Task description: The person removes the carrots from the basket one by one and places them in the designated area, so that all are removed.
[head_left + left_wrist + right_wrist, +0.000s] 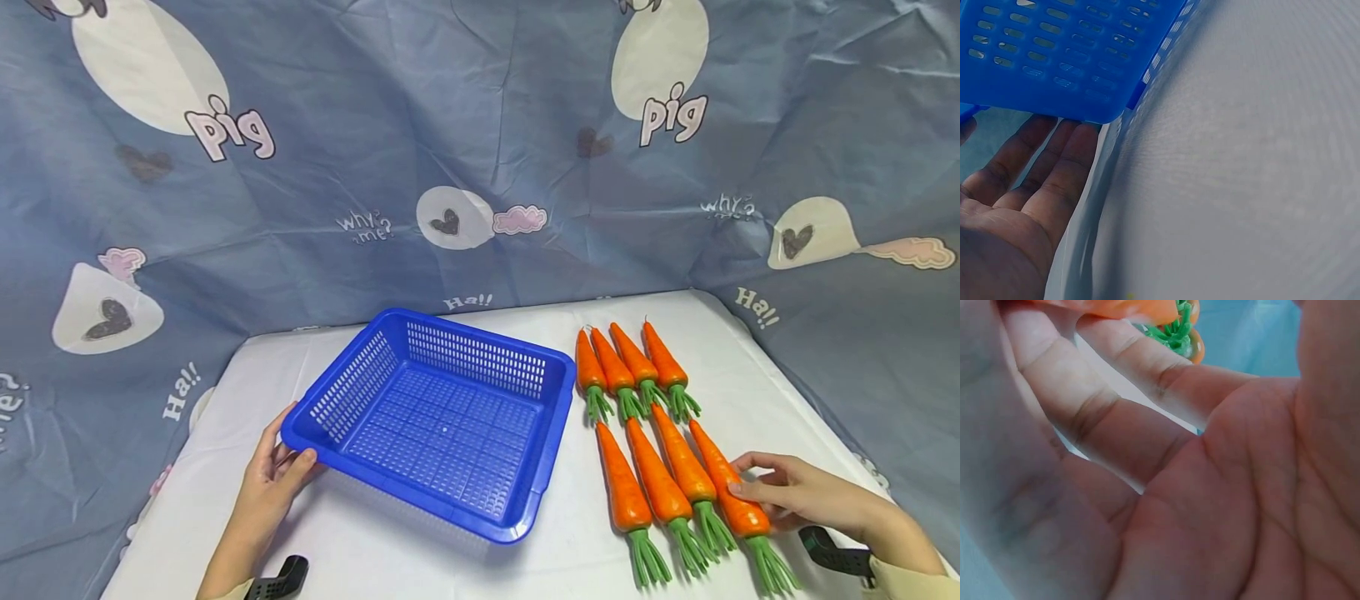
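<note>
**Right hand on the outermost carrot, left hand steadying the basket**

The right hand (802, 493) is down at the near right corner of the table, fingers loosely curled over the front-row carrot (729, 492) that lies farthest right, fingertips touching its orange body. The right wrist view shows bent fingers (1116, 406) with orange and green just beyond them, but whether the thumb has closed underneath I cannot tell, so call it a touch, not yet a firm grip. Beside it lie three more carrots (658, 487) in the same row, greens toward the near edge, and behind them a back row of four (630, 367), all on the white table cover (420, 558).

Over at the left, the left hand (273, 479) grips the near left corner of the blue slotted basket (547, 467), thumb over the rim, fingers (1054, 162) flat beneath. The basket sits mid-table, nothing in it.

My read: this is the pick-up of a first carrot. The next move calls for closing round its thick middle, lifting it clear of its neighbour, and carrying it left over the basket's right wall.
</note>
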Available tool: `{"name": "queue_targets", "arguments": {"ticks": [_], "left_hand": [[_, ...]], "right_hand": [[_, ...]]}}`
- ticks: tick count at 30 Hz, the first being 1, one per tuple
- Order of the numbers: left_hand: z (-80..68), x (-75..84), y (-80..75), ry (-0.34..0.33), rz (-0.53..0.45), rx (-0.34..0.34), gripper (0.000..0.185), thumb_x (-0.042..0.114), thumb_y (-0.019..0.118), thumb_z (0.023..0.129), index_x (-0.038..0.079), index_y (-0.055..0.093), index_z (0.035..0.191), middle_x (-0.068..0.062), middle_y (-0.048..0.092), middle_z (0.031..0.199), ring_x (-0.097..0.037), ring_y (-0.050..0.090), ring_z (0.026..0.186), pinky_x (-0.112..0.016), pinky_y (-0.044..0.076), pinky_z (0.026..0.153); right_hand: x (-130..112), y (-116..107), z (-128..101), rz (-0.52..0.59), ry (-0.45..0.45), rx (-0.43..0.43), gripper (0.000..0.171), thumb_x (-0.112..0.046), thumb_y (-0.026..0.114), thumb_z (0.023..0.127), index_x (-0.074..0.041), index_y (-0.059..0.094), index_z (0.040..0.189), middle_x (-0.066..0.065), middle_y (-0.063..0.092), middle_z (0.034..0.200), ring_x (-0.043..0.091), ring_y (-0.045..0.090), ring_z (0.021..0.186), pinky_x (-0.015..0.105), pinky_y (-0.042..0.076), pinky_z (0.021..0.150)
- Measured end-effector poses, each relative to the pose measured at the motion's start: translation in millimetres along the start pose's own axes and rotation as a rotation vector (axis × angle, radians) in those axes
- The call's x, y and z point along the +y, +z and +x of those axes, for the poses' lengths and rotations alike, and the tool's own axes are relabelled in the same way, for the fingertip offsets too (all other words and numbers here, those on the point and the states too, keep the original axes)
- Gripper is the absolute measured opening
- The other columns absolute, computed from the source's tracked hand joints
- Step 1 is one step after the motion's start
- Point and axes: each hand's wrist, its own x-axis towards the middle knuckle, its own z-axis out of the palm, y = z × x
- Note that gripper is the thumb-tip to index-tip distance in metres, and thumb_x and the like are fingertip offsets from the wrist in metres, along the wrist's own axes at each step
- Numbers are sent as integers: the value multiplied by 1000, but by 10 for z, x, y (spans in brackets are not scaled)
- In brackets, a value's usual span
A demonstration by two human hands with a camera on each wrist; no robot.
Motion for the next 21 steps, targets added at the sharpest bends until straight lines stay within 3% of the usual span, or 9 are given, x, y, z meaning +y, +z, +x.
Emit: {"name": "queue_targets", "arguments": {"ticks": [7, 16, 21], "left_hand": [[-52, -6, -31, 14, 1, 7, 71, -4, 58, 107, 13, 29, 169, 18, 69, 134, -1, 73, 114, -24, 66, 91], [-46, 21, -25, 11, 11, -1, 72, -4, 59, 107, 13, 28, 170, 20, 69, 134, -2, 73, 114, -26, 66, 91], [-17, 61, -52, 10, 125, -18, 76, -2, 61, 106, 13, 24, 171, 23, 69, 128, 4, 71, 112, -21, 65, 90]], "right_hand": [[-74, -11, 133, -66, -5, 48, 45, -29, 54, 113, 8, 49, 138, 2, 61, 89, 8, 59, 70, 25, 62, 65], [-157, -62, 176, -133, 14, 91, 54, -34, 56, 113, 12, 46, 139, 6, 67, 95, 15, 69, 78, 34, 69, 74], [-171, -102, 150, -175, 35, 128, 55, -37, 55, 113, 10, 49, 141, 6, 69, 99, 19, 71, 84, 34, 69, 76]]}}
